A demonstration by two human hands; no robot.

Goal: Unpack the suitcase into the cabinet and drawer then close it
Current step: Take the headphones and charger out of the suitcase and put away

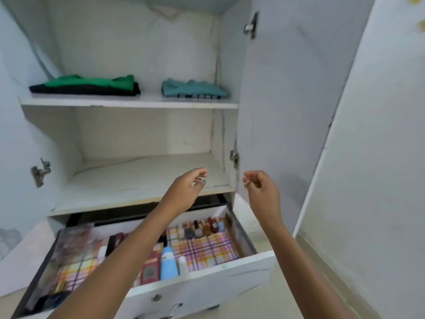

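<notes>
Up at 12 o'clock, folded green top [92,82] and folded teal top [193,88] on white cabinet shelf [128,102]; open white drawer [207,284] at 6 stocked. Left hand [188,187], right hand [259,187] loosely curled, empty. Suitcase unseen; closing probably left.

A: Room?
B: White cabinet [142,103], its right door [276,100] swung open. Pale wall [379,157] just right of it.
A: Floor, light?
B: Beige floor [292,293] below. Soft, even light.
</notes>
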